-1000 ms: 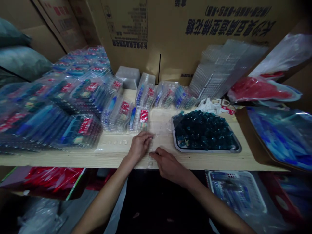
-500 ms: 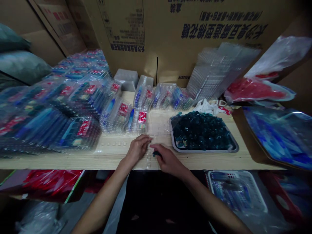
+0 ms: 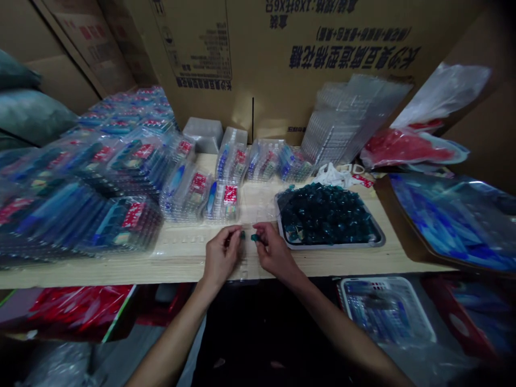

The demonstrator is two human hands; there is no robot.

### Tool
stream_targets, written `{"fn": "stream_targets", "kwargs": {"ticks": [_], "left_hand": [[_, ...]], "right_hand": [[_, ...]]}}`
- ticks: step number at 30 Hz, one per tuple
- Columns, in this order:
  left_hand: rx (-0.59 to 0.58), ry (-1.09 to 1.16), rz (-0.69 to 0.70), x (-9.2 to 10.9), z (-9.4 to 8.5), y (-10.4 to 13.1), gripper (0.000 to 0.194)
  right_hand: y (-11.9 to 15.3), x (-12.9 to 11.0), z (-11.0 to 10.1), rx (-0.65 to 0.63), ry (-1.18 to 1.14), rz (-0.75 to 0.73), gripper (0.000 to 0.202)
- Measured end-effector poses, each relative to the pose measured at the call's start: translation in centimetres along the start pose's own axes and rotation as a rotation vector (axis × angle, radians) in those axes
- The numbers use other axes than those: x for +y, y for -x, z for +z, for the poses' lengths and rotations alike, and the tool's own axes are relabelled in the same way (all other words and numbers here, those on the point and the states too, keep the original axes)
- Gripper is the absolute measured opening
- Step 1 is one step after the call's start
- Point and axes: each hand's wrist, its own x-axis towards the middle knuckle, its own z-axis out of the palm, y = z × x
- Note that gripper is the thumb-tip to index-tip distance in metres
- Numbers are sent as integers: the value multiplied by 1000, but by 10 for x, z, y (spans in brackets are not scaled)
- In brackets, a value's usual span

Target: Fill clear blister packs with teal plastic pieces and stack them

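Note:
Close together over the wooden table (image 3: 189, 263), my two hands each pinch a small dark teal piece. My left hand (image 3: 221, 252) has its teal piece (image 3: 242, 235) at the fingertips. Just right of it, my right hand (image 3: 276, 252) grips another teal piece (image 3: 255, 237) between thumb and fingers. Below them lies a clear plastic blister tray (image 3: 244, 271), partly covered by the hands. To the right, a shallow light-rimmed tray (image 3: 381, 243) is heaped with shiny teal pieces (image 3: 328, 215) of the same colour.
Filled clear packs (image 3: 133, 220) with blue items and red labels are stacked at left, with smaller stacks (image 3: 230, 196) beyond my hands. Empty clear trays (image 3: 342, 126) stand against a large carton (image 3: 258, 70). A carton of blue packets (image 3: 447, 215) sits at far right.
My hands have drawn slightly apart and my left hand has turned, showing a teal piece at its fingertips. The right hand still holds its teal piece. The whole view has shifted slightly.

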Motion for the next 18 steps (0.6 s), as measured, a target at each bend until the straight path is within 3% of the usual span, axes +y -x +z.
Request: {"fn": "stream_targets", "kwargs": {"ticks": [2,6,10,13,15,18], "left_hand": [[-71,163,-125,13,2,4,29],[-130,324,-178,21,2,3,28],[-101,603,-435,18,-9,-3,25],[-67,851,-662,17,-18,-6,29],[-50,947,-720,16,-20,-6,28],[-9,1038,-742,15,-20,-7,20]], "right_hand": [[1,-10,1,-14,66,-51,49],[1,-18,3,-57,67,-100,54],[-3,-11,0,-46,3,-144,60],[-3,-10,-4,12,48,-172,48],[0,-14,-5,26,82,-197,43],[10,-22,0,-19,90,-242,52]]}}
